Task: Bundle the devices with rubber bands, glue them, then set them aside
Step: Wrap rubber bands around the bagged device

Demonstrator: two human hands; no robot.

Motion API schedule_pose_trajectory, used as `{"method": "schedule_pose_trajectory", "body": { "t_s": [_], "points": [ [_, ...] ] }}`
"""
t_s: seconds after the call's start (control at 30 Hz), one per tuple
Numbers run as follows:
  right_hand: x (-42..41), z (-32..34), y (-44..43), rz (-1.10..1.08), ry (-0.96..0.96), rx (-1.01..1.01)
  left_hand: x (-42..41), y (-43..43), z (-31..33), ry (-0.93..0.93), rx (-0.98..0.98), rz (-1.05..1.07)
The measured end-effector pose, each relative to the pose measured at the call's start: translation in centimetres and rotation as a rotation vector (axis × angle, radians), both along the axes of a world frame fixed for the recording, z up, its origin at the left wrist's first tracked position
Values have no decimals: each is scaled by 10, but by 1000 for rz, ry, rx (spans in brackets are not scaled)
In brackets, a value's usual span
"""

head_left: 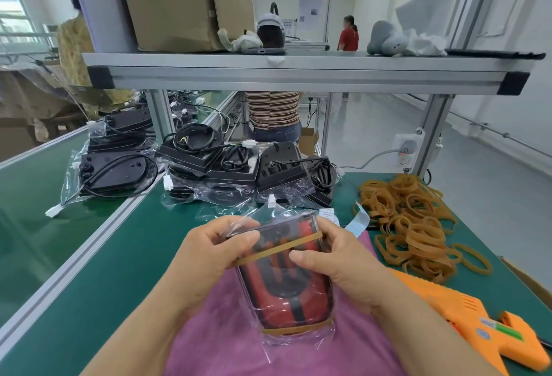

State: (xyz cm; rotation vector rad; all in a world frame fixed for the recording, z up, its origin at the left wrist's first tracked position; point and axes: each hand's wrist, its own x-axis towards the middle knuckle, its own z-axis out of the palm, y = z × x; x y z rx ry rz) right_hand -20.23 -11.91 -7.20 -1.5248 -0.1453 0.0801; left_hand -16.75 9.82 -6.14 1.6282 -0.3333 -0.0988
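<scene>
We work at a green bench (89, 271), with bagged black devices (209, 166) heaped at its far side. Our left hand (206, 256) grips the near edge of the red device (286, 283). The rubber band (277, 248) across it runs aslant; we judge it could slip off the corner or snap back if a thumb eases. The device lies between both palms, our right hand (337, 259) curled round its other edge. Loose bands (409, 220) and the glue gun (466, 313) wait alongside.
</scene>
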Motion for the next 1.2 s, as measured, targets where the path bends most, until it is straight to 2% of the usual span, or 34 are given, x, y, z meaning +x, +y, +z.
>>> {"method": "schedule_pose_trajectory", "body": {
  "t_s": [0.17,0.23,0.37,0.5,0.57,0.8,1.07,1.13,1.2],
  "points": [
    [-3,12,0,-27,-120,-109,-2,4,15,-113,-25,-25],
    [-5,14,2,-83,-207,-238,-6,6,19,-229,10,-54],
    [-11,6,4,-192,-431,-554,-18,7,3,-478,203,-36],
    [-18,-16,3,-212,-519,-785,-30,4,-33,-740,312,42],
    [-22,-24,2,-218,-549,-891,-35,4,-47,-813,328,60],
    [-47,-39,-6,-125,-453,-1127,-53,5,-76,-832,434,67],
    [-68,-50,-5,-61,-299,-1185,-66,16,-83,-833,469,-89],
    [-76,-50,-8,-90,-226,-1216,-72,20,-86,-808,502,-153],
    [-89,-46,-20,-218,-153,-1217,-80,24,-87,-727,530,-180]
  ]
}}
